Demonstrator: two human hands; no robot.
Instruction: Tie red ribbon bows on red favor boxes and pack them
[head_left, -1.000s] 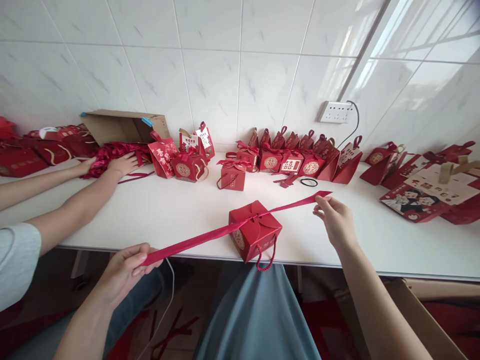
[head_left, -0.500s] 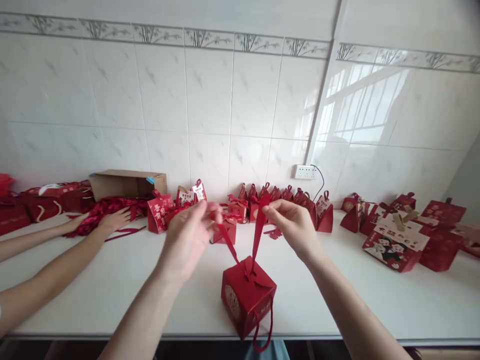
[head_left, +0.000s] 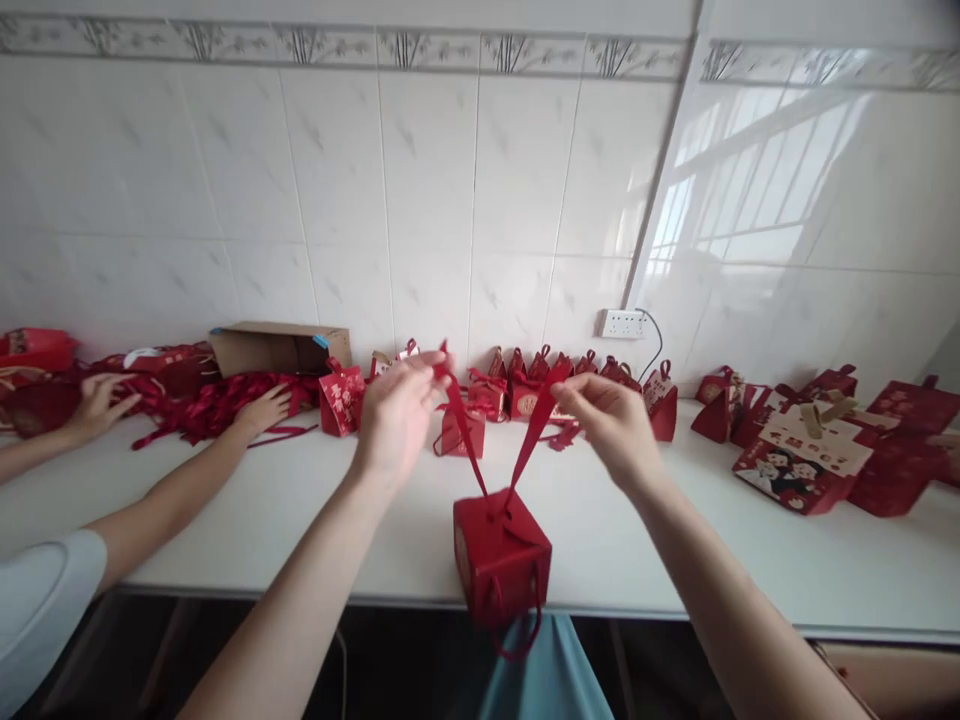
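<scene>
A small red gift box (head_left: 501,558) with a cord handle stands at the front edge of the white table (head_left: 300,500). A red ribbon (head_left: 525,450) runs through its top and rises in a V. My left hand (head_left: 397,415) pinches the left end of the ribbon, held up above the box. My right hand (head_left: 611,425) pinches the right end at about the same height. Both hands are closed on the ribbon and hover a little behind the box.
A row of finished red boxes (head_left: 525,395) lines the wall. Another person's hands (head_left: 262,410) rest on a pile of red ribbons (head_left: 202,400) at the left, by an open cardboard box (head_left: 277,348). Flat red packs (head_left: 806,465) lie at the right. A wall socket (head_left: 621,323) sits above.
The ribbon was stretched out flat to both sides a second ago; both my hands have since brought its ends up and together above the box. The view has tilted upward.
</scene>
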